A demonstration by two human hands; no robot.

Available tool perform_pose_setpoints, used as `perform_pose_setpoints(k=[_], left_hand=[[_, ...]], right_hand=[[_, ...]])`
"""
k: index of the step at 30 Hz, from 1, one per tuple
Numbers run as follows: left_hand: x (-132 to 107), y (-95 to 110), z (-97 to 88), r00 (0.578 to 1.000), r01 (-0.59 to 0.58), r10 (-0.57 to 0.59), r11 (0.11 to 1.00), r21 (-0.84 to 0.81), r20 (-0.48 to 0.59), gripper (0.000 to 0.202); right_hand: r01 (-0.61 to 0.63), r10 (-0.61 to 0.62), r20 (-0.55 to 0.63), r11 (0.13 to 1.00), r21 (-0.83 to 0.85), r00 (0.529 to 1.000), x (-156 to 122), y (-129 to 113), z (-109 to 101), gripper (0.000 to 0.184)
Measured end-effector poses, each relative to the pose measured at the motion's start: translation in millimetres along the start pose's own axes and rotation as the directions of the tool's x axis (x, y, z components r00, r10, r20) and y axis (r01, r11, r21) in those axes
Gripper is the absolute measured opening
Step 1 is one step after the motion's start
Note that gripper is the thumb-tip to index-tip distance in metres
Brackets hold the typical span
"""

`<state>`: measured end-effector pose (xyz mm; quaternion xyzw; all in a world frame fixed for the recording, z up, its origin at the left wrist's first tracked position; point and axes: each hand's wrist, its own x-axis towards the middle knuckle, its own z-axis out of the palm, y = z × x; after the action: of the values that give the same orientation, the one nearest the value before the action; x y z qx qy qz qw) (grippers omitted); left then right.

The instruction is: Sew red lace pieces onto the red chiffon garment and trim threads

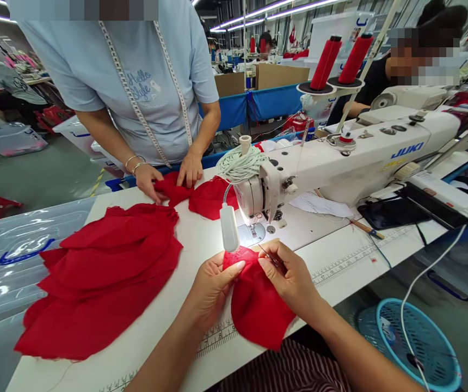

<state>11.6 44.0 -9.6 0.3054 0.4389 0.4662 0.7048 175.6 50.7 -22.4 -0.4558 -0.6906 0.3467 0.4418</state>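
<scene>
My left hand (213,283) pinches the upper left edge of a red fabric piece (258,310) between thumb and fingers. A strip of red lace seems to run along its top edge. At the upper right of the piece, my right hand (289,275) has its fingers closed round a slim, pointed metal tool (270,256), perhaps tweezers or thread snips. Its thumb and forefinger meet the fabric edge. The piece hangs over the front of the table, just before the needle area of a white sewing machine (364,152). A small white lamp (229,227) lights the spot.
A stack of red fabric pieces (107,277) lies at left. Across the table, a co-worker's hands (172,177) handle more red fabric (213,197). Right of the machine lie a wooden-handled tool (367,228) and a dark tablet-like object (397,209). A blue basket (417,310) stands below.
</scene>
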Motion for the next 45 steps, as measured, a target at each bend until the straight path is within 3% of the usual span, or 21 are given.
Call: perform_pose_setpoints(k=[4,7,10,15,21,28,37,41,45], left_hand=[[0,-1,-0.9,1.0,0.003,-0.003,1.0,0.007,0.003,0.022],[-1,-2,-0.8,1.0,0.005,-0.005,1.0,0.014,-0.005,0.021],[-2,-2,-0.5,1.0,-0.006,0.006,1.0,0.003,-0.007,0.02],[-1,-3,-0.8,1.0,-0.008,0.008,1.0,0.006,0.017,0.018],[-1,-1,-0.3,1.0,0.0,0.0,1.0,0.008,0.005,0.018],[-2,-2,-0.9,1.0,0.001,-0.001,1.0,0.0,-0.003,0.02],[-1,-2,-2.5,1.0,0.003,-0.003,1.0,0.029,0.011,0.021],[-1,-2,-3.2,1.0,-0.003,0.002,0.999,0.043,0.015,0.021],[0,-4,-4.6,1.0,-0.009,0.007,0.997,0.071,0.02,0.024]], right_hand=[[0.132,-0.112,0.103,0.966,-0.222,0.988,-7,4,-14,0.026],[0.246,-0.234,0.08,0.873,-0.42,0.969,-12,9,-16,0.028],[0.282,-0.276,0.097,0.786,-0.55,0.956,-13,10,-15,0.026],[0.32,-0.282,0.163,0.706,-0.632,0.945,-8,8,-15,0.027],[0.341,-0.286,0.194,0.672,-0.658,0.938,-4,4,-16,0.027],[0.355,-0.315,0.183,0.675,-0.647,0.931,-3,3,-17,0.035],[0.346,-0.308,0.175,0.689,-0.637,0.935,-3,4,-16,0.032],[0.283,-0.262,0.115,0.809,-0.515,0.958,-3,4,-19,0.03],[0.208,-0.196,0.089,0.966,-0.155,0.976,-4,5,-18,0.024]])
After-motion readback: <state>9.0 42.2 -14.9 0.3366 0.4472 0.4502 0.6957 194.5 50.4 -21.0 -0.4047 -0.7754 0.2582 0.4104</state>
